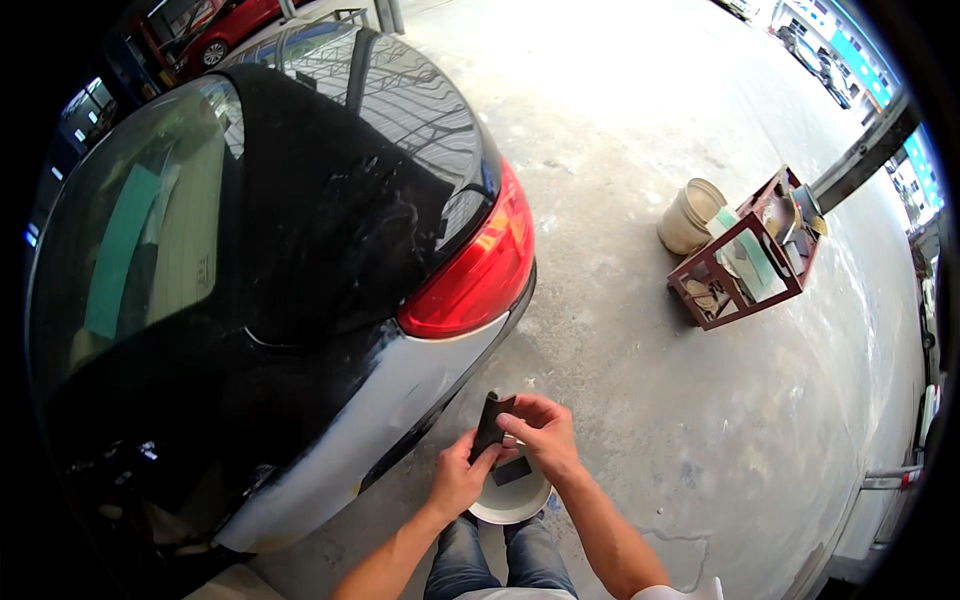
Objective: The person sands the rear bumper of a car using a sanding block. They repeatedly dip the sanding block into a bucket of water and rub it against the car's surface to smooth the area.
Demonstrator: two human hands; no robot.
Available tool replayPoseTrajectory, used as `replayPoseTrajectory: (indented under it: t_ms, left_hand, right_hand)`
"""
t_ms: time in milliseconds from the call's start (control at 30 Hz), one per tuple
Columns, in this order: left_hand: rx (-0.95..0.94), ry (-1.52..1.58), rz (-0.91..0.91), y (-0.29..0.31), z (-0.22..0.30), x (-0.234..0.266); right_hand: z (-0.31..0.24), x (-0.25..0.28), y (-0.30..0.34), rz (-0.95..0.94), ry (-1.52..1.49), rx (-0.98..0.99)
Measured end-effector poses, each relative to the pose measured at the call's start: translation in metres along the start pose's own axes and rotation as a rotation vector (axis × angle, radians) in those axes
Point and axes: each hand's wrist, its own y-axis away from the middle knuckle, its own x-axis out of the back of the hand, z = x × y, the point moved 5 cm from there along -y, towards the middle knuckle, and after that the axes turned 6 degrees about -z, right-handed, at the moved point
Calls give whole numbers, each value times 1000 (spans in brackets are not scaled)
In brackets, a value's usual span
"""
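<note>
Between my two hands is a dark, curled sheet that looks like sandpaper [489, 430]. My left hand [460, 480] grips its lower end, fingers closed. My right hand [545, 432] pinches its right side with thumb and fingers. Just under my hands stands a round pale bucket [496, 519], partly hidden by them. Inside it, a dark rectangular piece [513, 470] shows. To my left, close by, is the rear corner of a car, with a grey matte patch [400, 375] on its body below the red tail light [475, 270].
A dark red cart [735, 318] with tools and sheets on it stands ahead to the right. Beside it is a beige bucket [685, 225]. A post [870, 150] rises behind the cart. Further off at the upper left is a red car [225, 35].
</note>
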Motion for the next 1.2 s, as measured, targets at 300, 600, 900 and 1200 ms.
replayPoseTrajectory:
  t_ms: [300, 600, 900, 1200]
  left_hand:
    - [60, -135, 21, 7, 14, 35]
    - [-129, -513, -46, -6, 92, 65]
    - [-909, -1538, 14, -71, 252, 99]
    - [-616, -1834, -4, -129, 271, 141]
  right_hand:
    - [17, -8, -19, -160, 171, 153]
    - [11, -38, -20, -424, 267, 335]
    - [-59, -73, -62, -122, 770, 807]
    - [-63, -109, -78, 9, 1175, 1323]
